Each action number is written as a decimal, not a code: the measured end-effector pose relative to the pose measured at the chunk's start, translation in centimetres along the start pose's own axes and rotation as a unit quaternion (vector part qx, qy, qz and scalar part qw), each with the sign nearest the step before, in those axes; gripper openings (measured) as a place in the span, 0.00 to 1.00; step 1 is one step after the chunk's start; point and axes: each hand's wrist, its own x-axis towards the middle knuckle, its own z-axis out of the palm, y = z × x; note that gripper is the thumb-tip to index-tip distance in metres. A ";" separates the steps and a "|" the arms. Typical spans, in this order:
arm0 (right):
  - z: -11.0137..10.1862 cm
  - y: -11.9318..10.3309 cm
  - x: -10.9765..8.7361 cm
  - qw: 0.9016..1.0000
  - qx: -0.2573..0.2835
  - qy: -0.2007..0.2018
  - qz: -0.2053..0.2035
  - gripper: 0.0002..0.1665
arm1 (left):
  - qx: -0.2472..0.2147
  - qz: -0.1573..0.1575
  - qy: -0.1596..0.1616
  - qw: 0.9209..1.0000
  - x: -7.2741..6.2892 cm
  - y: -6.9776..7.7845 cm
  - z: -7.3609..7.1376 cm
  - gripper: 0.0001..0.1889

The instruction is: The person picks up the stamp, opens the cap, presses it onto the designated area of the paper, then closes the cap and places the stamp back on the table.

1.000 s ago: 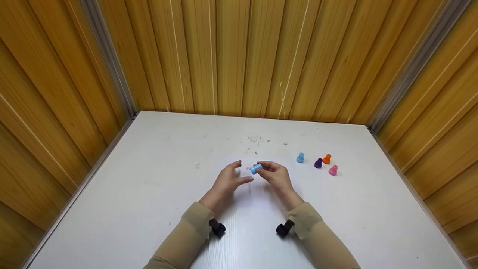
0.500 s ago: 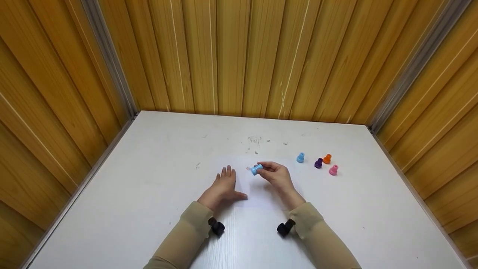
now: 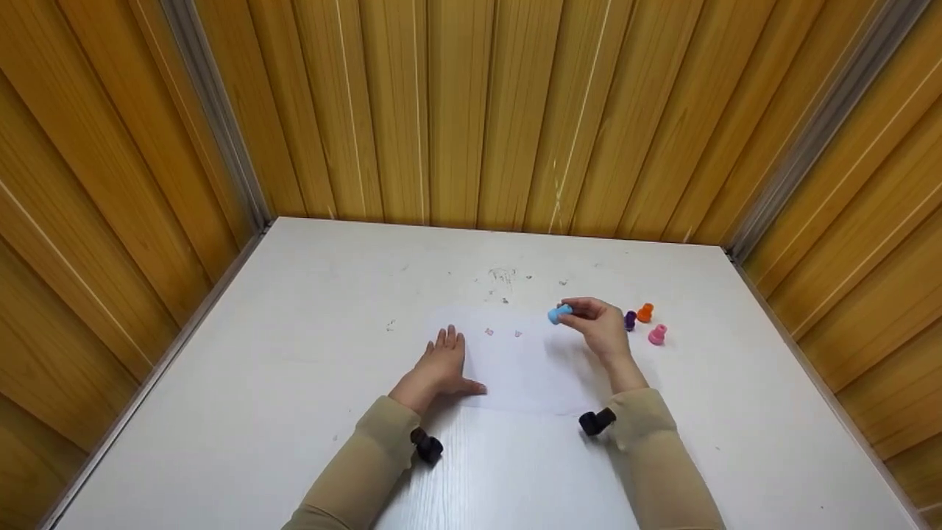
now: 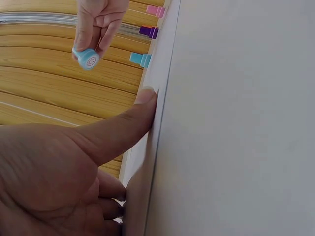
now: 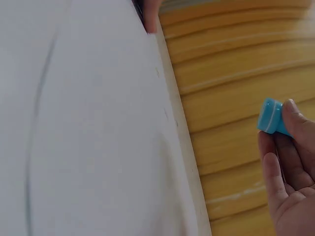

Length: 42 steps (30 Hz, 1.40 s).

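A white, dark-specked bench [image 3: 346, 287] — on it, a paper [image 3: 522, 375] lying flat near the middle; to the right stand a blue stamp [image 4: 140, 59], purple stamp [image 3: 631, 321], orange stamp [image 3: 645, 314] and pink stamp [image 3: 657, 336].

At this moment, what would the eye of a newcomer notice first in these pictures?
Probably the light blue stamp, pinched by the right hand and held clear of the white paper. Next, the left hand resting on the paper's left side, and two small marks on it between the hands. Then the orange stamp, purple stamp and pink stamp on the table, right of the hands.
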 end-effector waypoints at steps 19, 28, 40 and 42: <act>-5.3 4.1 1.1 0.987 -0.148 0.043 0.043 0.22 | 0.003 0.003 -0.005 1.000 0.1 -0.2 0.1 0.63; -4.9 4.2 1.1 0.987 -0.149 0.032 0.056 0.24 | 0.009 0.006 -0.005 1.000 0.1 -0.2 0.1 0.62; -7.3 3.0 1.0 0.992 -0.027 0.093 0.079 0.26 | 0.011 0.012 0.000 1.000 0.0 -0.3 0.1 0.62; -8.4 3.0 1.0 0.982 0.058 0.163 0.079 0.25 | 0.010 0.011 0.001 1.000 0.0 -0.3 0.1 0.62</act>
